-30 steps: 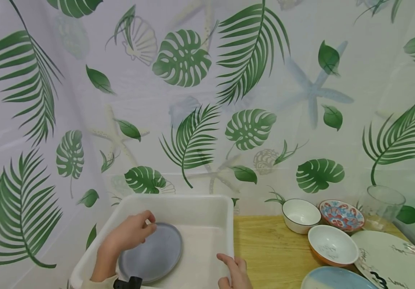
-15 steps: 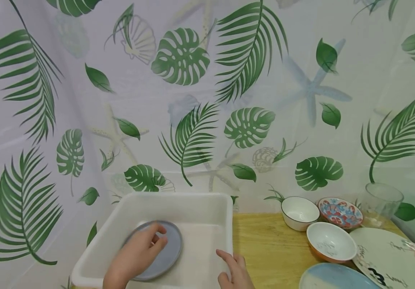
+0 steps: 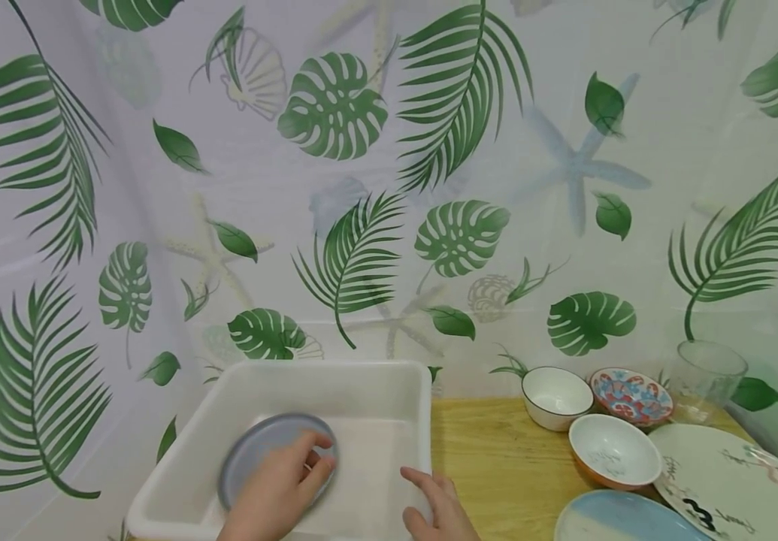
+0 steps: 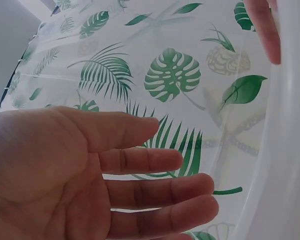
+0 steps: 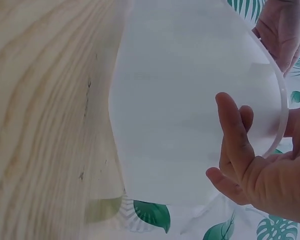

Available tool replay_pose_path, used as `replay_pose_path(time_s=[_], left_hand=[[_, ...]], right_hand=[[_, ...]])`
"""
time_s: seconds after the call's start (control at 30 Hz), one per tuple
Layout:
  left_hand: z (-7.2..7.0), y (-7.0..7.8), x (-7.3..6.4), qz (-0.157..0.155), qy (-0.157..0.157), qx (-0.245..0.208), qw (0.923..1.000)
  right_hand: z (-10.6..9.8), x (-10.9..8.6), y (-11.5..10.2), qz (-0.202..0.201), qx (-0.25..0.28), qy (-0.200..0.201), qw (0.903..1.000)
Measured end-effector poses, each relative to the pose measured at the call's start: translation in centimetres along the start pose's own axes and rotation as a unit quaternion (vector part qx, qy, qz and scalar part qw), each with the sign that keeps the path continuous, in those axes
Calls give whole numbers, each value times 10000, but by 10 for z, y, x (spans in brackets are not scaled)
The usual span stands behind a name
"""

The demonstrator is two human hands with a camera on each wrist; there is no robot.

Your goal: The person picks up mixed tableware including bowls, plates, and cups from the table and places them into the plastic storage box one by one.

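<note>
A grey-blue round plate [image 3: 243, 462] lies in the left half of a white rectangular basin [image 3: 425, 406]. Above the plate is my left hand [image 3: 283, 481], its fingers loosely bent and nothing in them, covering part of the plate in the head view. The left wrist view shows that hand's palm [image 4: 45, 170] with the fingers spread forward. My right hand [image 3: 439, 503] is at the basin's right rim, index finger reaching over it. In the right wrist view, its relaxed fingers [image 5: 235, 135] lie along the basin's outer wall.
Right of the basin, a wooden tabletop [image 3: 483, 458] bears a white bowl [image 3: 558, 398], a red-blue patterned bowl [image 3: 632, 394], an orange-sided bowl [image 3: 615, 451], a clear glass [image 3: 706, 379], a large floral plate [image 3: 734, 473] and a blue-and-cream plate [image 3: 625, 518]. A leaf-print curtain [image 3: 375, 165] hangs behind.
My left hand has moved right and toward me over the plate, from its left side to across its middle. The right hand stays at the basin's rim. The head view shifted slightly.
</note>
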State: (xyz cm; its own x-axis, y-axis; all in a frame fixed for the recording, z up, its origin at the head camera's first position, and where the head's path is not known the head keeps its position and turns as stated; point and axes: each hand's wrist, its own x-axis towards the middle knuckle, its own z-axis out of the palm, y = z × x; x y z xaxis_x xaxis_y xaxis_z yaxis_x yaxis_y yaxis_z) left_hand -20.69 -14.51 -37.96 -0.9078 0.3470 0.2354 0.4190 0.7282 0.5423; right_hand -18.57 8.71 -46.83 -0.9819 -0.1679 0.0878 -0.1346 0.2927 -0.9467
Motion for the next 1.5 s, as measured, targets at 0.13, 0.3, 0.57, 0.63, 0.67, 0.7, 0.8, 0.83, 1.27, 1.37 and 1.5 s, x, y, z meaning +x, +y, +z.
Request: replay_pose_path(time_s=[0.13, 0.3, 0.57, 0.63, 0.67, 0.7, 0.8, 0.83, 1.27, 1.37, 1.5], left_hand=[[4, 6, -1, 12, 76, -35, 10000], [7, 9, -1, 8, -38, -104, 9999], [11, 8, -3, 9, 36, 87, 10000], [11, 7, -3, 7, 18, 102, 9999], [11, 6, -2, -6, 1, 99, 10000], [11, 6, -2, -18, -10, 91, 10000], [12, 2, 0, 8, -37, 41, 10000], [12, 1, 1, 19, -53, 17, 10000], [13, -6, 2, 101, -71, -62, 9999], [12, -6, 2, 118, -106, -99, 9998], [12, -6, 2, 182, -90, -111, 9997]], right_hand=[[-4, 0, -2, 116, -46, 15, 9999], [-8, -1, -6, 221, -63, 27, 9997], [-21, -2, -6, 247, -16, -115, 9996], [-25, -2, -7, 555, 247, -250, 9978], [-26, -2, -8, 657, 392, -269, 9967], [-27, -2, -8, 772, 538, -297, 9951], [-30, -3, -10, 969, 731, -238, 9923], [-31, -4, -10, 966, 759, -189, 9922], [-54, -6, -19, 1218, 127, 417, 9916], [-67, -9, -24, 1293, -4, 519, 9903], [-89, -18, -32, 1409, -261, 635, 9876]])
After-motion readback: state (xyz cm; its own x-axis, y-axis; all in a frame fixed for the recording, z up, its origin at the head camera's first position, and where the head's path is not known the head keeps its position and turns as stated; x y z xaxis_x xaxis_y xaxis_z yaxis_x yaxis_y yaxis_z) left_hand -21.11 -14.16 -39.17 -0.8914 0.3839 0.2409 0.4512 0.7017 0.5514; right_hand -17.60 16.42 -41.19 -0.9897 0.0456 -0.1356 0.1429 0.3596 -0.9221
